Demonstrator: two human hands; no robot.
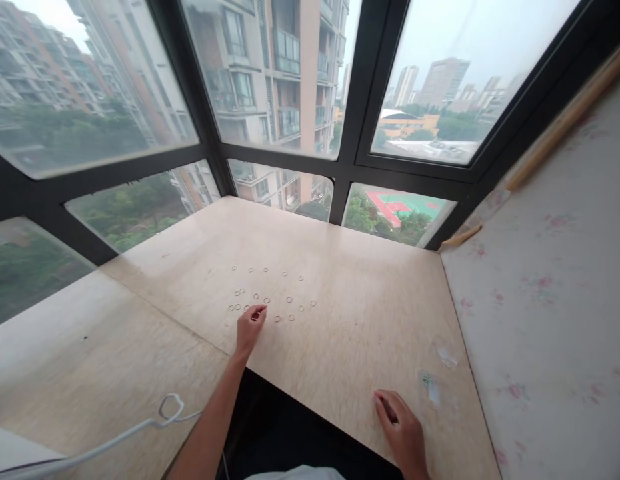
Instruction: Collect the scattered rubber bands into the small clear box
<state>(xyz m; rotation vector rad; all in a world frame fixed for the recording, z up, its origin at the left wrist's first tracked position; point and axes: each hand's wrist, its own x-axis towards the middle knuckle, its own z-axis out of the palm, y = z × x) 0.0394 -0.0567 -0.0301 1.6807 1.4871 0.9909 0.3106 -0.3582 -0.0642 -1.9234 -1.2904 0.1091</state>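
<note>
Small thin rings (289,299) lie spread in loose rows over the light tabletop (350,313). My left hand (251,327) is among the nearer ones, thumb and fingertips pinched together close to the surface. A ring (267,301) lies just beyond those fingertips, and another ring (277,319) is to their right. Whatever the pinch holds, if anything, is too small to make out. Near the front edge, on the right, my right hand (403,427) has its fingers curled in toward the thumb; their inside is hidden. A clear plastic bag (430,390) lies beside it.
Another scrap of clear plastic (447,357) lies near the patterned wall (535,320) on the right. A white cable (115,437) with a loop crosses the lower left. Dark-framed windows (346,167) border the far side. A seam runs across the tabletop's left part.
</note>
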